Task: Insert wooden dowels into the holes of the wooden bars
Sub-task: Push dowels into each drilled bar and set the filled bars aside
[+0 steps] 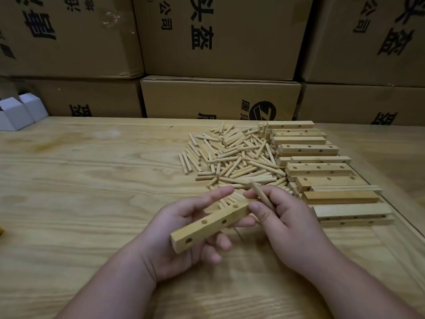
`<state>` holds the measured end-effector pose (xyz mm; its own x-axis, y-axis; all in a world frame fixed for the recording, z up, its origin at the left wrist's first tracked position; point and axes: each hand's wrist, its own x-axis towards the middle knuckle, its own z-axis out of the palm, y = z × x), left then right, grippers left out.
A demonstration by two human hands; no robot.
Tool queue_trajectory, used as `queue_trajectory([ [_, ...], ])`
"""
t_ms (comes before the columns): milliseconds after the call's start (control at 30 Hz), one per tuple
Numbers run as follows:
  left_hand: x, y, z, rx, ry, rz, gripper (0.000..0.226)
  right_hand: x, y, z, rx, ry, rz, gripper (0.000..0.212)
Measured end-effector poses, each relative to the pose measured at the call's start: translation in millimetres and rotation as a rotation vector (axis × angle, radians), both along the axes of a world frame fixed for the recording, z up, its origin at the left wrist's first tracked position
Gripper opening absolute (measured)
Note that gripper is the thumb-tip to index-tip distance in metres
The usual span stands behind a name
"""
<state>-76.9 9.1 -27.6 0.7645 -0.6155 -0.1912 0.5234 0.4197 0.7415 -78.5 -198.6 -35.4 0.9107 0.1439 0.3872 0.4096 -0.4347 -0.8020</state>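
Observation:
My left hand (181, 236) holds a wooden bar (207, 226) above the table, tilted up to the right, with several empty holes along its top face. My right hand (292, 226) pinches a single wooden dowel (261, 194) between thumb and fingers, just above the bar's right end. The dowel leans back to the left, and its lower tip is hidden behind my thumb. A big loose pile of dowels (232, 160) lies right behind my hands. To its right sits a stack of drilled wooden bars (322, 171).
The work surface is a light wooden table (80, 185). Stacked cardboard boxes (218, 97) wall off the back edge. A small white open box (18, 111) stands at the far left rear.

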Motion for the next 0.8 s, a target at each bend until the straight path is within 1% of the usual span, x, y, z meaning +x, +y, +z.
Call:
queue_trajectory([
  [67,1.6,6.8,2.2,-0.017,0.027,0.003,0.049,1.7,0.5,-1.6,0.127,0.091,-0.022,0.018],
  [133,1.8,11.1,3.3,0.003,-0.004,0.026,0.047,1.7,1.3,-1.5,0.184,0.151,-0.030,0.016],
  [167,0.9,11.9,3.6,0.027,-0.031,0.028,0.043,1.7,1.2,-1.4,0.181,0.160,-0.033,0.015],
  [233,0.1,12.5,3.2,0.066,-0.055,0.028,0.045,0.1,0.6,1.0,0.172,0.180,0.002,0.014],
  [300,0.8,13.2,1.7,0.063,-0.033,0.044,0.044,-1.3,-0.1,3.4,0.131,0.200,0.079,0.019],
  [367,1.2,12.9,1.3,0.062,-0.009,0.078,0.041,-0.4,-0.8,3.0,0.058,0.183,0.095,0.022],
  [433,2.9,9.5,1.4,0.080,-0.001,0.160,0.043,1.9,-0.4,0.6,0.092,0.169,0.043,0.018],
  [500,5.8,6.2,0.4,0.115,-0.030,0.324,0.040,3.6,-0.5,-2.5,0.208,0.151,-0.020,0.011],
  [533,6.2,5.7,0.1,0.197,-0.091,0.439,0.035,4.6,-1.3,-3.5,0.263,0.137,-0.054,0.005],
  [567,6.1,6.9,-0.9,0.356,-0.195,0.551,0.029,5.7,-1.8,-3.7,0.308,0.132,-0.079,0.005],
  [600,5.1,8.9,-2.4,0.574,-0.322,0.634,0.027,7.1,-2.6,-4.7,0.352,0.141,-0.093,0.013],
  [633,4.0,11.1,-4.4,0.813,-0.458,0.677,0.028,8.4,-3.5,-6.2,0.404,0.164,-0.103,0.019],
  [667,2.5,12.9,-6.2,1.024,-0.581,0.675,0.026,10.1,-3.9,-7.9,0.462,0.190,-0.112,0.021],
  [700,1.5,13.7,-7.7,1.164,-0.667,0.646,0.019,11.9,-3.8,-9.6,0.509,0.211,-0.117,0.021],
  [733,1.3,13.2,-9.8,1.240,-0.714,0.612,0.014,13.5,-3.7,-11.4,0.539,0.221,-0.124,0.018],
  [800,2.6,8.5,-14.9,1.316,-0.750,0.532,0.006,15.5,-3.7,-15.1,0.569,0.225,-0.149,0.012],
])
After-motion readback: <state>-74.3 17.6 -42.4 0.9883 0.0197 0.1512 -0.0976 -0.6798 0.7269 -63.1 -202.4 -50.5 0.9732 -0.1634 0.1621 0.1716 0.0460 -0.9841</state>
